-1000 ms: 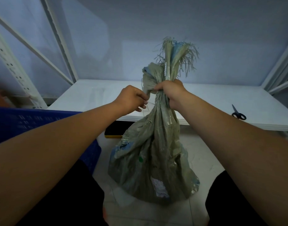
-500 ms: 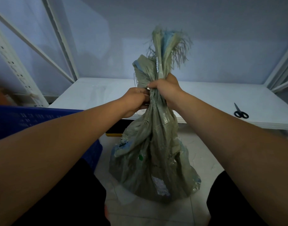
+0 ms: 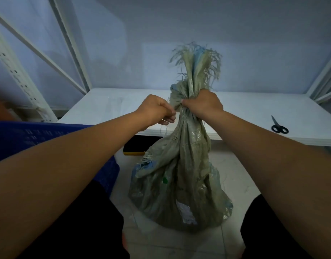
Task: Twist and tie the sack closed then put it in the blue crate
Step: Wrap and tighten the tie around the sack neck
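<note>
A grey-green woven sack (image 3: 179, 176) stands on the floor between my knees, its neck gathered and twisted, with a frayed top (image 3: 196, 60) sticking up. My right hand (image 3: 203, 105) is clenched around the neck. My left hand (image 3: 157, 111) sits just left of the neck, fingers pinched on a fold and loose strands at its edge. The blue crate (image 3: 30, 135) is at my left, partly hidden behind my left forearm.
A low white table (image 3: 114, 105) runs behind the sack, with black scissors (image 3: 279, 128) on its right end. A black and yellow object (image 3: 133, 149) lies under the table. White metal rack posts (image 3: 20, 75) stand at the left and right.
The sack's neck and my right hand have shifted right. My left hand, pressed against the neck half a second ago, now sits slightly apart from it, still pinching.
</note>
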`<action>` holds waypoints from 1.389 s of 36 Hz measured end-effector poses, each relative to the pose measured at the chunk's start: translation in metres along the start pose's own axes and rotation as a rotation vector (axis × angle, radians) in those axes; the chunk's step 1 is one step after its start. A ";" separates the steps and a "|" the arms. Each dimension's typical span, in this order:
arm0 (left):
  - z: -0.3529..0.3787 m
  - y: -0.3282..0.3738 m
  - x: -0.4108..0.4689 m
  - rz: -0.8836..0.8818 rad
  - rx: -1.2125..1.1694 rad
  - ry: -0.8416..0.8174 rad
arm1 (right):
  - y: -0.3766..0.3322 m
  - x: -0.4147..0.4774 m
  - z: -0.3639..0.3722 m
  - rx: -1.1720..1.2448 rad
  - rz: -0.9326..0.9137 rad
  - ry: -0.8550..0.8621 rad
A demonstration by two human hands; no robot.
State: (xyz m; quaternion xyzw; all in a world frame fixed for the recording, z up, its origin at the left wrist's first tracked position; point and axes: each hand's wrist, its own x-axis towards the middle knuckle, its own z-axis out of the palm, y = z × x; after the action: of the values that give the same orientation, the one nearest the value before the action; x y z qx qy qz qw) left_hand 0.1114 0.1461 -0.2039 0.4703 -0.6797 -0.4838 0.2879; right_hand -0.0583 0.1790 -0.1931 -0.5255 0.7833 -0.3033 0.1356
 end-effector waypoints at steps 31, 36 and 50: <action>0.032 -0.009 -0.003 0.221 -0.181 -0.004 | 0.016 0.024 0.015 0.676 0.447 -0.177; 0.035 -0.016 0.003 0.134 -0.342 0.029 | 0.007 0.018 0.020 0.731 0.426 -0.392; 0.035 -0.021 0.001 -0.235 -0.433 -0.245 | 0.000 0.012 0.022 0.881 0.352 -0.450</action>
State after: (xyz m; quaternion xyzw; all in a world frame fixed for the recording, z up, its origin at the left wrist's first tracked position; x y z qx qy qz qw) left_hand 0.0893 0.1567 -0.2366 0.4111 -0.5310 -0.7012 0.2393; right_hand -0.0513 0.1605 -0.2091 -0.3311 0.6093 -0.4565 0.5574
